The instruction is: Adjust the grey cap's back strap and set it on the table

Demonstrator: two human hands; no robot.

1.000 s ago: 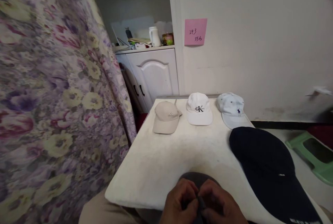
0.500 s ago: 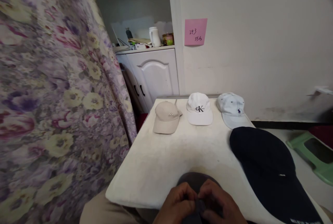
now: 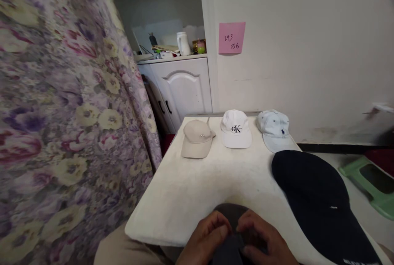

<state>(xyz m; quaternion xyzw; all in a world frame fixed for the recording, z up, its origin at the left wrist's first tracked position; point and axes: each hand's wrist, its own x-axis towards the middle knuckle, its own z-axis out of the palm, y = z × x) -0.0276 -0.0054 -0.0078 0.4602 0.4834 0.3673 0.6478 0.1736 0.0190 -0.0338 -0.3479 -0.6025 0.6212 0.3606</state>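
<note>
Grey cap [image 3: 234, 211] at table [image 3: 172, 199] edge, probably for reach; left hand [image 3: 205, 235] clamps it between fingers; right hand's [image 3: 265, 236] hold unclear.

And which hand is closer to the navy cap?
The right hand. It is at the dark grey cap, just left of the navy cap and not touching it. The left hand is farther left, on the right hand's far side.
</note>
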